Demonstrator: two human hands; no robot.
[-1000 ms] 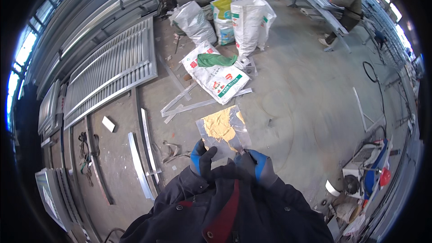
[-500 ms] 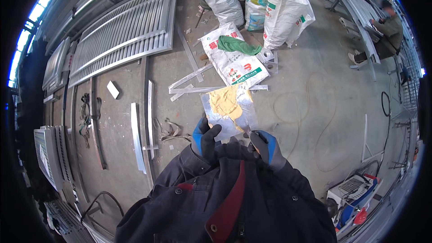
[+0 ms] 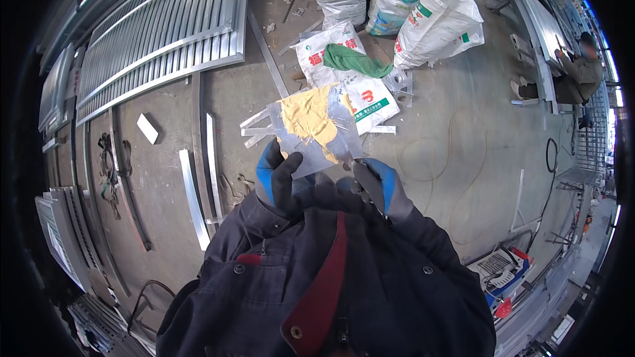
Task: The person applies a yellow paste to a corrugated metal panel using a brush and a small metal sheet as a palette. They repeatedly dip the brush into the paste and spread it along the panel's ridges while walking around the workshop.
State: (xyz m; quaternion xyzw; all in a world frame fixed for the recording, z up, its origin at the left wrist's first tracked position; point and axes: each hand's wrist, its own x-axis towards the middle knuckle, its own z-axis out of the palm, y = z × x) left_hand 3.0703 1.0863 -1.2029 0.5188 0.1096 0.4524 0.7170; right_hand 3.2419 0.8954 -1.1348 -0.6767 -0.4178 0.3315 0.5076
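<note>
I hold a flat rectangular metal plate point(image 3: 316, 133) in front of my chest; a torn yellow film covers much of its face. My left hand point(image 3: 278, 175), in a blue and black glove, grips the plate's lower left edge. My right hand point(image 3: 377, 188), gloved the same way, holds the lower right corner, where a thin strip or tool lies along its fingers. My dark jacket with a red collar lining fills the lower view.
A large louvred metal panel point(image 3: 162, 30) lies on the concrete floor at upper left, with metal strips point(image 3: 193, 198) beside it. Printed sacks point(image 3: 433, 23) and a green cloth point(image 3: 350, 59) lie ahead. Another person point(image 3: 575, 69) sits at far right. A machine point(image 3: 499, 268) stands lower right.
The camera has tilted down and closer. The plate has come nearer to my chest, still held in both hands.
</note>
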